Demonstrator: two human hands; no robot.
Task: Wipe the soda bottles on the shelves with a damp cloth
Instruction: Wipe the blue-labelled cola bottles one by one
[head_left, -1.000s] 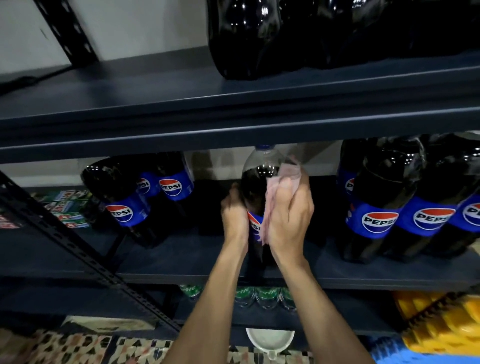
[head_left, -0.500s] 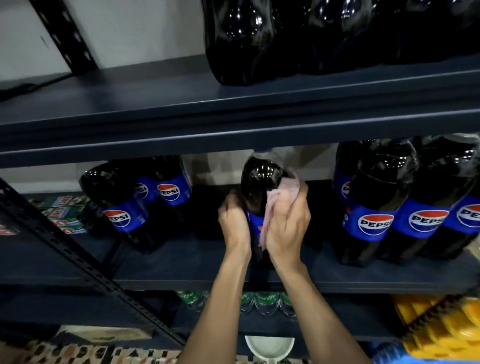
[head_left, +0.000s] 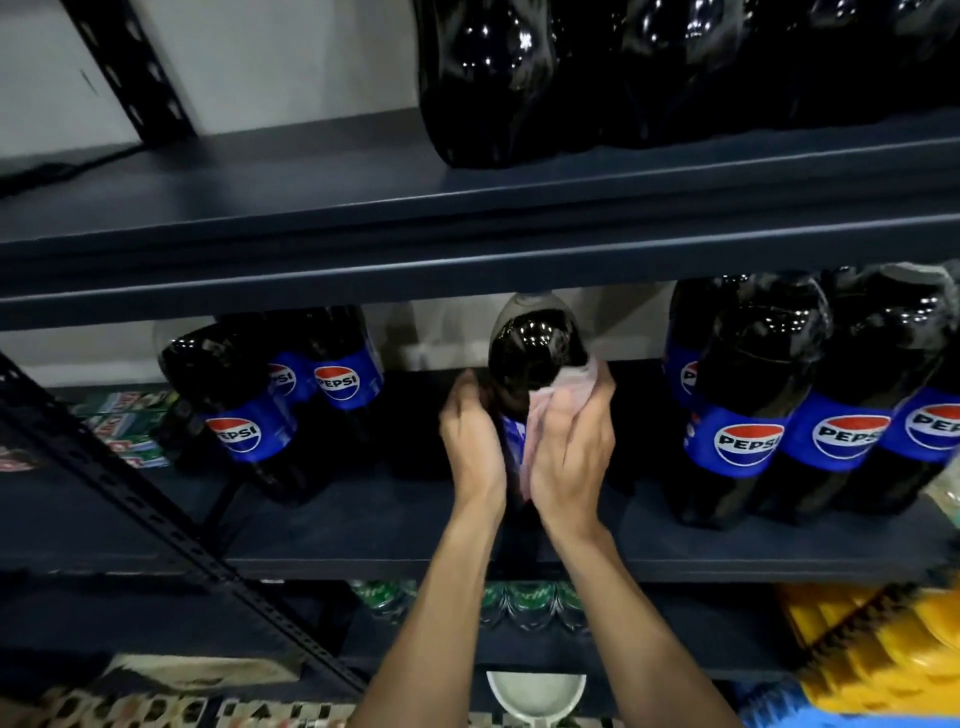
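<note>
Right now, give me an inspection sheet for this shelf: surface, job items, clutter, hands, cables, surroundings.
Surface: dark middle shelf, Pepsi bottles standing left and right.
Job's things: centre bottle; pink cloth against its right side.
Clutter: green boxes, far left.
Hands: left hand grips centre bottle; right hand presses cloth on it.
Cables: possibly one, dark line on upper shelf.
Surroundings: white bowl and green bottles below.

Centre frame, the bottle (head_left: 535, 353) is glossy black with a blue label; the cloth (head_left: 563, 382) on it is pale pink. The bottles at right (head_left: 753, 364) and bottles at left (head_left: 218, 364) are black too, their blue labels carrying a red, white and blue roundel. The shelves (head_left: 467, 228) are dark blue-grey, the wall (head_left: 291, 57) off-white. Lower right a stack (head_left: 893, 639) is yellow; bottom left a mat (head_left: 130, 709) shows tan-and-black mosaic.
</note>
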